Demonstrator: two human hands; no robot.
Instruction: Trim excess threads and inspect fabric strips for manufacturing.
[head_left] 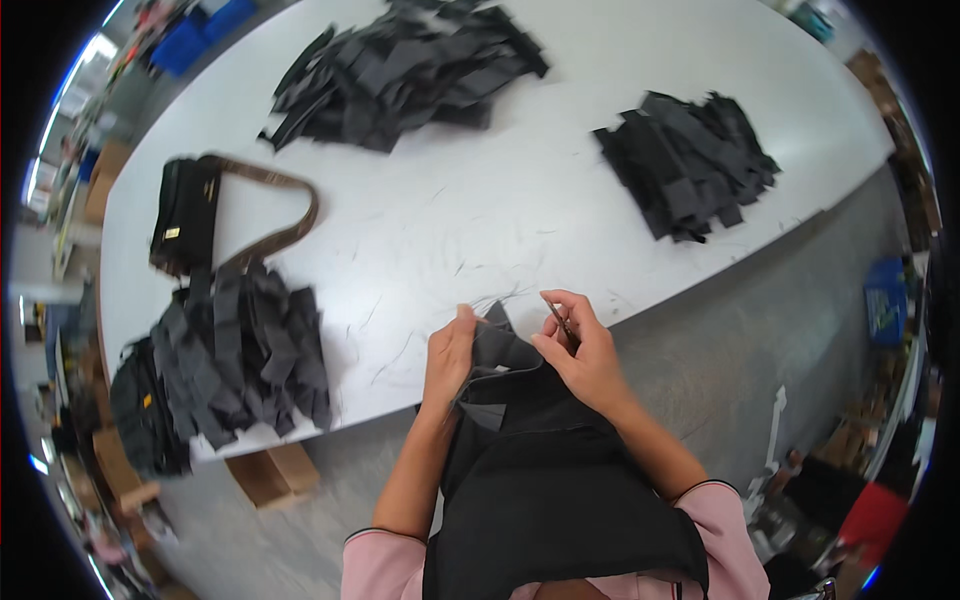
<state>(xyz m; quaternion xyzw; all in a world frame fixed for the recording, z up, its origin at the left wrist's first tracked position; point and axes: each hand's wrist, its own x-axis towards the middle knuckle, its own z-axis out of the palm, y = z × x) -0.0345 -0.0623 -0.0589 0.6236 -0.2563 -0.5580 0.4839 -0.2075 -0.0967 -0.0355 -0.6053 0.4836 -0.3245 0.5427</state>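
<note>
Your left hand [450,355] grasps a creased, folded dark-grey fabric strip [500,350] at the white tabletop's [440,220] six o'clock edge; your right hand [588,355] grips a slim dark tool [564,326]. Charcoal fabric heaps [400,85] lie at nine, eleven and two o'clock, grey floor [730,330] at four.

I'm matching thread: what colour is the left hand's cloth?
The cloth is dark grey (head view).

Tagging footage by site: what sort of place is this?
Probably a garment or textile workshop: dark cloth in the left hand, heaps of similar pieces on a broad white table.
</note>
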